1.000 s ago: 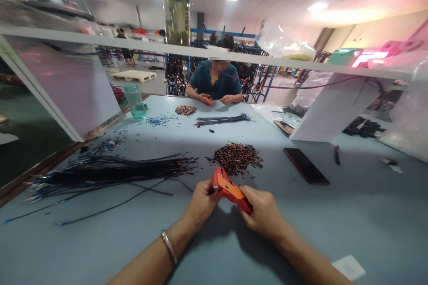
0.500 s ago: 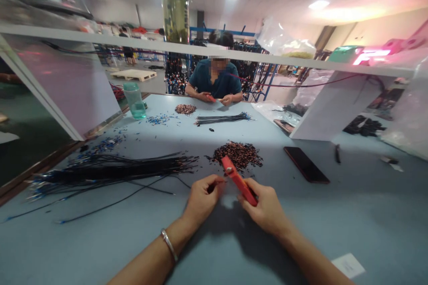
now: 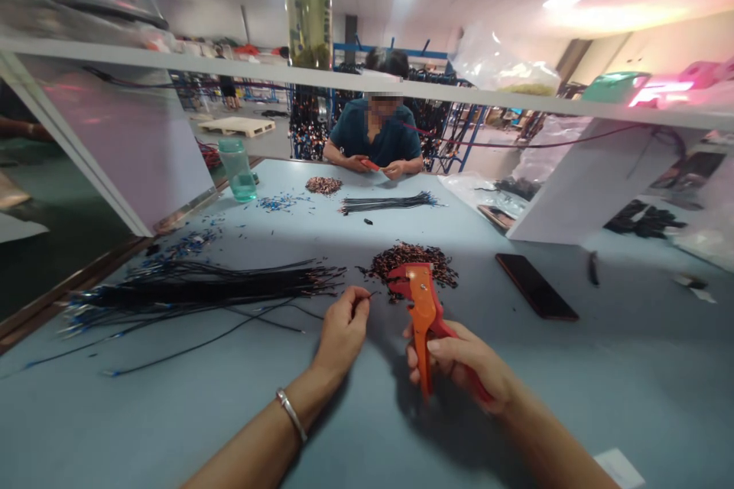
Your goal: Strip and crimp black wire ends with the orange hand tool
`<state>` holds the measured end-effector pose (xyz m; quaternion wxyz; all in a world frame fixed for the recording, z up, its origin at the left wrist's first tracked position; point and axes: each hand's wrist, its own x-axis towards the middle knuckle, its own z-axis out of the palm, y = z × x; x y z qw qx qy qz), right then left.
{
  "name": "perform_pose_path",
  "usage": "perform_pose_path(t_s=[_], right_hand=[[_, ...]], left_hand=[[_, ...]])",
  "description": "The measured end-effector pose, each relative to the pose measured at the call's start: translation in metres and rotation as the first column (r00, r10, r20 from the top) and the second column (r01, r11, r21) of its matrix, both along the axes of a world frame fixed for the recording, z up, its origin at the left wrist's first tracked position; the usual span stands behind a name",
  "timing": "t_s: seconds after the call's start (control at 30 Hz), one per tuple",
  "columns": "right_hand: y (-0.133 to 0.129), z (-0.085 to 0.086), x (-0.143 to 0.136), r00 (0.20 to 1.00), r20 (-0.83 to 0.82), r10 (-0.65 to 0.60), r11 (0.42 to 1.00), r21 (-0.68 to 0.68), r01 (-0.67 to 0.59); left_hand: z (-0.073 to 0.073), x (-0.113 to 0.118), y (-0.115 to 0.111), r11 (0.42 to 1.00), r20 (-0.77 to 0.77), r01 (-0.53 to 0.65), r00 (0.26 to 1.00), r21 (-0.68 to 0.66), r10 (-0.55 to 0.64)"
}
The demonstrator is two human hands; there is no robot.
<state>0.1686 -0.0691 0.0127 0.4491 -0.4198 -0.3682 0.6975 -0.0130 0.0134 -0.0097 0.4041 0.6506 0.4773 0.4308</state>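
My right hand (image 3: pixel 464 363) is closed round the handles of an orange and red wire stripper (image 3: pixel 423 306), its jaws turned toward my left hand. Between thumb and forefinger, my left hand (image 3: pixel 344 325) pinches a thin black wire (image 3: pixel 372 295), whose short end sticks out to the right. The wire end and the stripper's jaws are apart. Just behind the tool lies a heap of black and copper-coloured scraps (image 3: pixel 410 260). To the left of my hands rests a thick bundle of black wires (image 3: pixel 206 286) with blue and silver ends; a few strands lie loose in front of it.
A phone (image 3: pixel 536 286) lies to the right. Across the table (image 3: pixel 275 428), a co-worker (image 3: pixel 375 134) holds a red tool near a smaller wire bundle (image 3: pixel 393 202). A bottle (image 3: pixel 236 172) stands back left. A shelf (image 3: pixel 229 70) spans overhead.
The wire stripper has turned so its orange side faces me, and its handles are spread wider. My left hand has drawn slightly away from it with the wire.
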Motion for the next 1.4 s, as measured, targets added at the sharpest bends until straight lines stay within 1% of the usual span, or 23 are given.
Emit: perform_pose_path(t_s=[0.1, 0.23, 0.33, 0.5, 0.63, 0.83, 1.0, 1.4], right_hand=[[0.000, -0.003, 0.000, 0.999, -0.003, 0.039, 0.999, -0.024, -0.039], [0.000, -0.006, 0.001, 0.998, 0.000, 0.066, 0.997, -0.036, -0.066], [-0.001, -0.006, 0.002, 0.996, 0.011, 0.085, 0.996, -0.037, -0.084], [-0.001, -0.003, 0.004, 0.993, 0.019, 0.117, 0.993, -0.021, -0.116], [-0.001, -0.003, 0.003, 0.993, 0.023, 0.118, 0.993, -0.018, -0.117], [-0.001, -0.006, 0.002, 0.991, 0.027, 0.128, 0.992, -0.009, -0.128], [-0.002, -0.007, 0.002, 0.993, 0.030, 0.111, 0.994, -0.005, -0.111], [-0.001, -0.004, 0.002, 0.982, 0.059, 0.177, 0.982, 0.058, -0.180]], left_hand=[[0.001, 0.000, -0.002, 1.000, 0.015, 0.015, 1.000, 0.023, -0.015], [-0.002, 0.000, -0.002, 0.998, 0.028, 0.041, 0.999, 0.047, -0.042], [-0.002, 0.000, -0.003, 0.997, 0.039, 0.029, 0.999, 0.070, -0.032], [0.002, -0.001, -0.003, 0.994, 0.047, 0.010, 0.999, 0.112, -0.016], [0.004, -0.001, -0.004, 0.994, 0.064, -0.011, 0.998, 0.105, 0.004], [0.007, 0.001, -0.008, 0.992, 0.088, 0.037, 0.995, 0.121, -0.047], [0.008, 0.002, -0.010, 0.989, 0.085, 0.043, 0.995, 0.140, -0.055], [0.009, 0.001, -0.013, 0.986, 0.115, 0.042, 0.992, 0.162, -0.061]])
